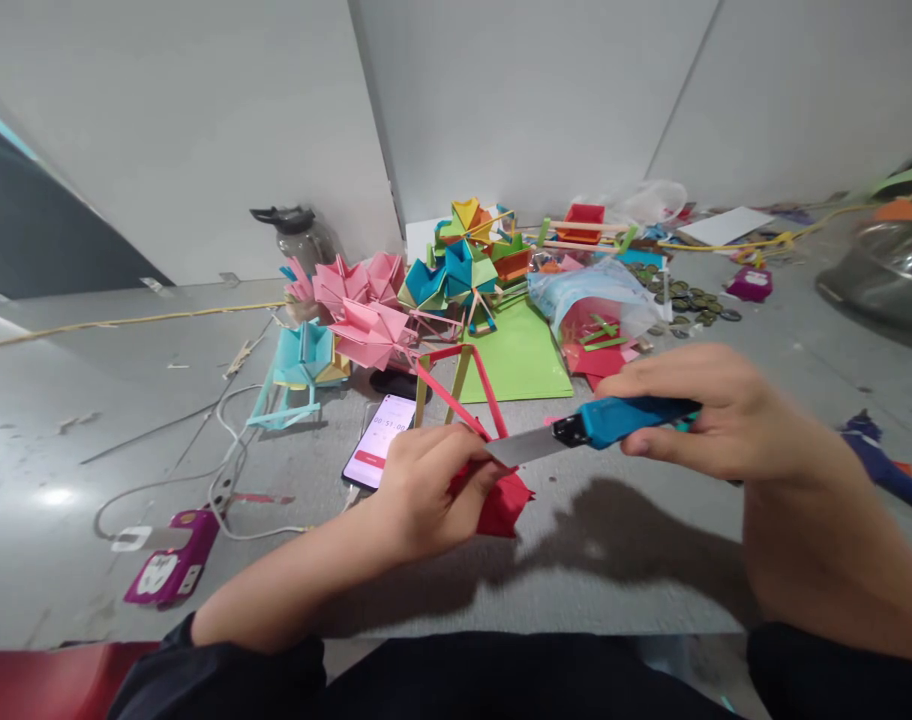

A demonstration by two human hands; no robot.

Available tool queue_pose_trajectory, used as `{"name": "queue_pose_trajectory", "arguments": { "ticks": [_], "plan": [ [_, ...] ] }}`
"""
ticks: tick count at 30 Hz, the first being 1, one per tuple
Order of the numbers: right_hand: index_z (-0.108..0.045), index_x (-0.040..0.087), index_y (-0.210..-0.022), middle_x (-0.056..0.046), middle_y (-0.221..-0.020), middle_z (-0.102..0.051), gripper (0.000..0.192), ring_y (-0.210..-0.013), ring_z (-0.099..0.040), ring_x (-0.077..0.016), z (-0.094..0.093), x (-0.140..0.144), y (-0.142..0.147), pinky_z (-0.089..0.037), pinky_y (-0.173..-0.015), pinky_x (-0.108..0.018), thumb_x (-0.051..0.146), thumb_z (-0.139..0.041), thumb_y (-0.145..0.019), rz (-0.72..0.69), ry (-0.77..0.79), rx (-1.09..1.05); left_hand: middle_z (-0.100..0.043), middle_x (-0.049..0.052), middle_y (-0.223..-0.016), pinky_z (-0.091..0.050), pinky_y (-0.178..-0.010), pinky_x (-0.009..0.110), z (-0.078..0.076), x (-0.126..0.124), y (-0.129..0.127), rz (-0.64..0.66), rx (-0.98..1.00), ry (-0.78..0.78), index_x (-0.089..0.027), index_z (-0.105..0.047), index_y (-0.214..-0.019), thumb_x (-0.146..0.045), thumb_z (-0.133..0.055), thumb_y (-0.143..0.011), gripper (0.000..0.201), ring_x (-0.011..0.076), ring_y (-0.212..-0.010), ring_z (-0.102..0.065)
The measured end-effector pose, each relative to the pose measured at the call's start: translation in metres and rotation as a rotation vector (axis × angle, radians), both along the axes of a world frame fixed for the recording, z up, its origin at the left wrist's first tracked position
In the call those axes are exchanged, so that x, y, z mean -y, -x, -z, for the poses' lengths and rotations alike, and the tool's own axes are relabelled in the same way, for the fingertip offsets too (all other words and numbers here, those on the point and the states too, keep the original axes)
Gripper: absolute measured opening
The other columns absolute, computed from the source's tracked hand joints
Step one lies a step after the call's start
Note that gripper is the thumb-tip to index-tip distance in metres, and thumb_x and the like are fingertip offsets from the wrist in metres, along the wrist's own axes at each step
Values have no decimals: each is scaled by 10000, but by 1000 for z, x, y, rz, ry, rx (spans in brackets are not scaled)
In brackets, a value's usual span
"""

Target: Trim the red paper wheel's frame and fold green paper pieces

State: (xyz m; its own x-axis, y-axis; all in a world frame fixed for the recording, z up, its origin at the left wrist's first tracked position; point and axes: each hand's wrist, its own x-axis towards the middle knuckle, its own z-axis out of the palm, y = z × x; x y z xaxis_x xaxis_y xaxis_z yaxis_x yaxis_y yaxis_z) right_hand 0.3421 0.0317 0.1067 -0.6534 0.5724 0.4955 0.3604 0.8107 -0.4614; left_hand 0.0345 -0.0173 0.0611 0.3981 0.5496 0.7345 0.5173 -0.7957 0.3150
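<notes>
Right hand (715,415) holds cutter (602,425), blade seemingly touching red paper (505,505) in left hand (426,490)

Single head view – looks forward and down; close over hands; floor (651,560) beyond, wall behind.

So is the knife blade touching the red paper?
Touching. The head view shows the blade tip meeting the red paper held in the left hand.

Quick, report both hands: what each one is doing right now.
Left hand: closed, pinching a folded red paper piece.
Right hand: closed around a blue utility knife, its blade laid against the paper.
</notes>
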Motion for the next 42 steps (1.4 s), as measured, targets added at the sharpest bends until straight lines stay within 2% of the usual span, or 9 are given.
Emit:
{"name": "queue_pose_trajectory", "arguments": {
  "ticks": [5, 14, 25, 29, 34, 37, 42],
  "plan": [
    [-819, 287, -1101, -30, -836, -814, 251, -651, -729, -207, -7, -1, -11, -553, -592, -330, 512, -779, -997, -31, -37, 28, -782, 11, -765, -501, -546, 234, -1, -3, 1, 56, 67, 8, -215, -611, -900, -84, -591, -981, 156, 128, -609, -692],
    [-791, 264, -1107, -12, -812, -797, 224, -623, -712, -176, 0, -5, -7, -545, -599, -294, 471, -755, -1028, -64, -72, 40, -769, 12, -761, -497, -535, 248, -4, -3, 2, 71, 40, -17, -219, -603, -914, -97, -581, -993, 147, 134, -598, -674],
    [-790, 243, -1065, -11, -790, -785, 221, -609, -686, -157, -3, -4, -5, -511, -594, -277, 457, -741, -1042, -105, -33, 60, -706, 4, -706, -457, -524, 268, -4, -3, 5, 84, 0, -60, -212, -615, -918, -131, -575, -1005, 126, 138, -573, -615],
    [-787, 220, -1064, -15, -776, -771, 261, -607, -669, -149, -1, -4, -1, -488, -589, -274, 477, -752, -1034, -114, -44, 72, -699, -2, -682, -436, -503, 277, -1, -5, 4, 109, -2, -90, -214, -626, -915, -87, -565, -964, 149, 142, -552, -618],
    [-770, 226, -1043, -11, -766, -754, 278, -603, -652, -147, 2, -4, 2, -470, -584, -279, 502, -729, -1046, -134, -50, 49, -776, 40, -760, -517, -543, 286, 4, -5, 3, 150, -1, -108, -208, -668, -966, -32, -537, -886, 232, 163, -606, -700],
    [-738, 251, -1024, 3, -730, -706, 334, -568, -597, -149, -1, -3, 1, -440, -551, -298, 578, -677, -1057, -97, -29, 29, -760, 25, -733, -494, -530, 287, 4, -5, 3, 136, 0, -98, -207, -670, -956, -44, -568, -925, 195, 156, -583, -676],
    [-665, 264, -958, 14, -706, -577, 443, -566, -474, -156, -1, -6, 1, -358, -520, -320, 688, -585, -1061, 82, 40, -144, -745, 15, -715, -480, -526, 284, 2, -5, 3, 122, 30, -86, -200, -671, -928, -110, -627, -991, 118, 150, -576, -661]
  ]
}}
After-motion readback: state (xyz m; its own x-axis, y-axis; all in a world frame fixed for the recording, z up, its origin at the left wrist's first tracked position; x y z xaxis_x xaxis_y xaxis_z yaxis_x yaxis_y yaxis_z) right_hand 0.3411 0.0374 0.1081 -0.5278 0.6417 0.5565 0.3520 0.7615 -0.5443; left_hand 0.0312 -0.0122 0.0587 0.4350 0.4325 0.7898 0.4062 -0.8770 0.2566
